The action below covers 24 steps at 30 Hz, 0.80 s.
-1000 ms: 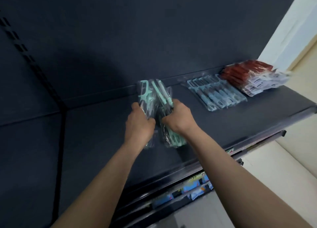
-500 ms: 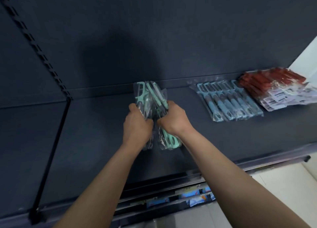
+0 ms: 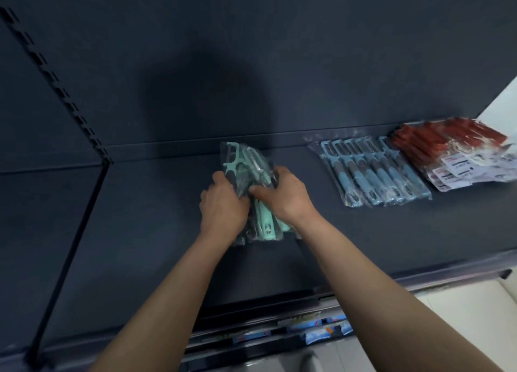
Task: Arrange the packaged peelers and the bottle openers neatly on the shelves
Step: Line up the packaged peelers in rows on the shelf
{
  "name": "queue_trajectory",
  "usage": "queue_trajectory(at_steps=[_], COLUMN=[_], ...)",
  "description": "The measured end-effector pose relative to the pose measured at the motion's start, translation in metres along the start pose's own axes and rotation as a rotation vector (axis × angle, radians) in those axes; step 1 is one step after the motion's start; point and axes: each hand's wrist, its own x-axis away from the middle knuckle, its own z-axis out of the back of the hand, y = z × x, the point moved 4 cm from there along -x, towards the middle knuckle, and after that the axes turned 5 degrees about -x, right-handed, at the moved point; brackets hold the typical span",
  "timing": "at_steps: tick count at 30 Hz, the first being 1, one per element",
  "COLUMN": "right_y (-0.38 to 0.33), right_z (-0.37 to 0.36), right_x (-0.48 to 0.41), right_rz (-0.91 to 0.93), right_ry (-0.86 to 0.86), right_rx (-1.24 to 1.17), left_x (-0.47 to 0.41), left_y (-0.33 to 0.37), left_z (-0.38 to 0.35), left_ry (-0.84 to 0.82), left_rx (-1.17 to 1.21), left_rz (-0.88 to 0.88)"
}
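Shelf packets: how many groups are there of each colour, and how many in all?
Green group: 1
Blue group: 1
Red group: 1
Total: 3

Dark navy flat metal shelf board (image 3: 140, 231) against a matching plain back panel (image 3: 279, 49); black slotted upright strip (image 3: 56, 80) at left. Pale glossy floor (image 3: 489, 310) lower right; white wall (image 3: 506, 103) at right edge.

The dark shelf (image 3: 140, 231) carries blue peelers (image 3: 372, 175) beside red packets (image 3: 453, 150).
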Motion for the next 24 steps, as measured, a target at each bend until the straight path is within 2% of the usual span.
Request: queue_trajectory(at_steps=[4, 9, 16, 24], right_y=[0.008, 0.015, 0.019, 0.028], right_z=[0.010, 0.018, 0.038, 0.064], right_x=[-0.003, -0.005, -0.009, -0.013], right_rz=[-0.004, 0.064, 0.107, 0.068], right_ry=[-0.034, -0.085, -0.065, 0.044], right_rx=[-0.002, -0.048, -0.008, -0.045], left_x=[0.005, 0.015, 0.017, 0.017], left_y=[0.005, 0.026, 0.046, 0.063], left_z=[-0.003, 0.002, -0.019, -0.034], left_ry=[0.049, 0.258, 0.099, 0.113], left_rx=[-0.120, -0.311, -0.192, -0.253], left_rz=[0.054, -0.005, -0.183, -0.194])
